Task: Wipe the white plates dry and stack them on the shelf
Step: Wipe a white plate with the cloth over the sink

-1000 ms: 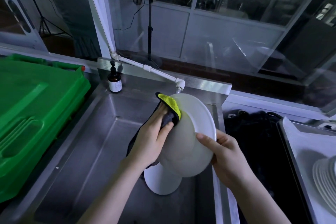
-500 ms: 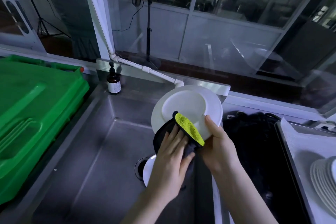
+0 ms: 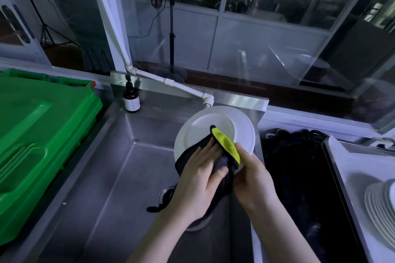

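Note:
A white plate [image 3: 205,126] is held over the steel sink [image 3: 119,177], tilted with its face toward me. My right hand [image 3: 254,179] grips its lower right rim, thumb on the front. My left hand [image 3: 198,177] presses a black and yellow cloth [image 3: 226,145] flat against the plate's lower part, fingers spread. A second white plate [image 3: 197,225] lies in the sink under my left forearm, mostly hidden. A stack of white plates [image 3: 380,211] sits on the white-lined tray [image 3: 352,166] at the far right.
A large green plastic crate [image 3: 38,134] fills the counter on the left. A dark pump bottle [image 3: 131,98] stands at the sink's back left corner. The white faucet pipe [image 3: 183,88] ends just above the plate. A dark bin of black material [image 3: 299,177] lies between sink and tray.
The plate has been turned from its back to its face toward me. My left hand with the cloth has shifted from the plate's upper left edge to its lower face.

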